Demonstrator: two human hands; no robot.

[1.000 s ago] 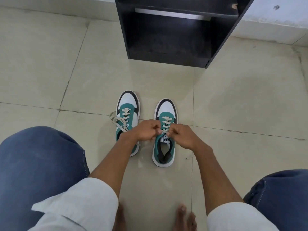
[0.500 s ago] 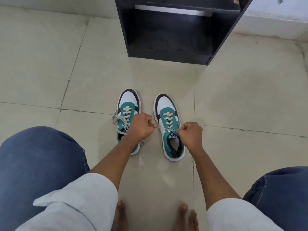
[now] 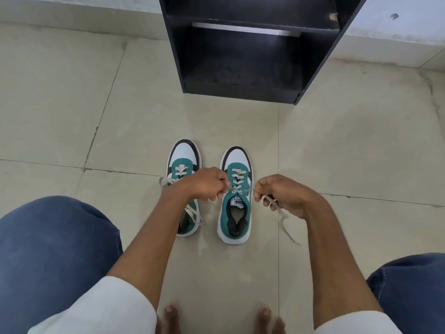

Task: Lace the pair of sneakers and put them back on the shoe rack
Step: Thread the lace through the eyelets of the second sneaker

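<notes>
Sneakers [image 3: 209,189] on beige tiled floor [image 3: 349,145], black shoe rack [image 3: 243,56] at wall.

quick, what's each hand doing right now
Left hand: closed on one end of the right sneaker's lace.
Right hand: closed on the other end, its tail dangling toward the floor.

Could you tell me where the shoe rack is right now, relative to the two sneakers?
In the head view the black shoe rack stands at top centre against the wall, beyond the toes of the two sneakers, with bare floor tile between them.
</notes>
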